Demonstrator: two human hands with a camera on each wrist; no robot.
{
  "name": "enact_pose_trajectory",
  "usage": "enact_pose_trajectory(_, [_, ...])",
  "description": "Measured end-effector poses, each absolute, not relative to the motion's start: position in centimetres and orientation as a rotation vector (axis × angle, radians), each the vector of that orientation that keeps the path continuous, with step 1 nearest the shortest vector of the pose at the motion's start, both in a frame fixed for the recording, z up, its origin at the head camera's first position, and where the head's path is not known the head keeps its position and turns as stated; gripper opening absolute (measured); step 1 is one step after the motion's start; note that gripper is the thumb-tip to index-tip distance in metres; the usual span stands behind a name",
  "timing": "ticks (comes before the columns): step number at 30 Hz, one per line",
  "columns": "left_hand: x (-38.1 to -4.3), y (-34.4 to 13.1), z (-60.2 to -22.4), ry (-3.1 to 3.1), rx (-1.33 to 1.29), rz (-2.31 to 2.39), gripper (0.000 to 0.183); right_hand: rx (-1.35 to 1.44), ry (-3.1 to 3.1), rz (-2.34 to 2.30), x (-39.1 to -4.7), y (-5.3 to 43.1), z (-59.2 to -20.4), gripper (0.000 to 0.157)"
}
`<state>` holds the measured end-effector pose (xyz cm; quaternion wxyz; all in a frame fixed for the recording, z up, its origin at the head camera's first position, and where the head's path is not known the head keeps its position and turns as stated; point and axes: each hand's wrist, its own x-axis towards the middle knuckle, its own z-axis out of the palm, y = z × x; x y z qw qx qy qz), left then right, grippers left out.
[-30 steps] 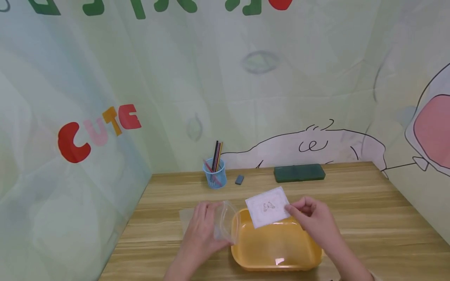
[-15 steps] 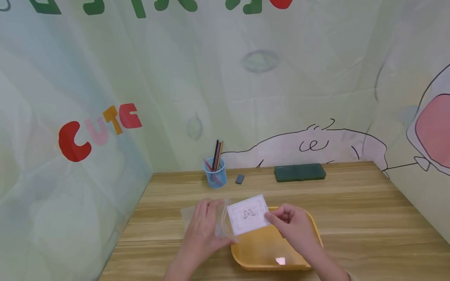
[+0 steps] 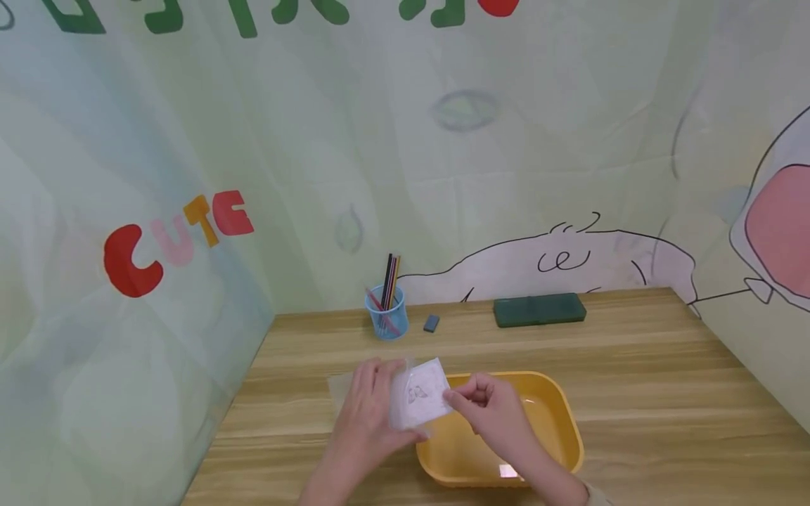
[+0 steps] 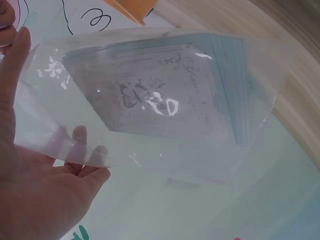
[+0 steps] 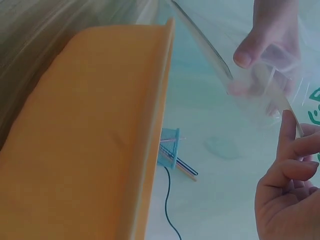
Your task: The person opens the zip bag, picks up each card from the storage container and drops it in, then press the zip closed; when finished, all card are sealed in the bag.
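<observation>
My left hand (image 3: 362,418) grips a clear plastic bag (image 4: 150,157) near its mouth and spreads the opening. Inside the bag lies a stack of cards (image 4: 150,95) with bluish edges and dark print, seen in the left wrist view. Between thumb and fingers, my right hand (image 3: 496,413) pinches a white card (image 3: 425,392) printed with a butterfly. The left part of that card is within the bag's mouth, its right edge outside. Below the hands stands an orange-yellow tray (image 3: 563,414).
At the back of the wooden table (image 3: 645,379) are a blue mesh pen cup (image 3: 387,322) with pencils, a small grey-blue block (image 3: 432,323) and a dark green case (image 3: 540,310). A printed curtain (image 3: 354,140) hangs behind and at the sides.
The right hand has moved left with the butterfly card, from above the tray into the bag's mouth. The left hand has stayed nearly in place, holding the bag.
</observation>
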<state>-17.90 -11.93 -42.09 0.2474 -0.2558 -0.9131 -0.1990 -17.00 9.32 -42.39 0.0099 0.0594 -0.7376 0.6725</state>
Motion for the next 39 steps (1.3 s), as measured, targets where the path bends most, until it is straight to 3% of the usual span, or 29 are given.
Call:
enact_pose_trajectory(9, [-17.8,-12.0,-42.3,-2.487,-0.699,-0.54,0.106,0.186,-2.376,2.051,-17.0,7.7,-42.4,0.011])
enact_pose_trajectory(23, [-17.8,-11.7,-42.6,-2.443,-0.735,-0.534,0.104,0.493,-2.497,1.643,-16.7,7.0,-42.8,0.012])
enact_pose_trajectory(27, [-17.8,-11.5,-42.7,-2.432,-0.74,-0.539,0.104,0.45,-2.462,1.643,-16.5,7.2,-42.5,0.012])
enact_pose_trajectory(30, [-17.9,-11.5,-42.6,-2.395,-0.727,-0.53,0.104,0.341,-2.388,1.77,-16.4,7.5,-42.3,0.025])
enact_pose_trajectory(35, [-17.9,-11.2,-42.1,-2.331,-0.694,-0.543,0.104,0.303,-2.353,2.037,-16.2,8.2,-42.3,0.068])
enact_pose_trajectory(39, [-17.8,-10.6,-41.4,-2.307,-0.688,-0.603,0.108,0.476,-2.408,2.112,-16.0,8.5,-42.5,0.078])
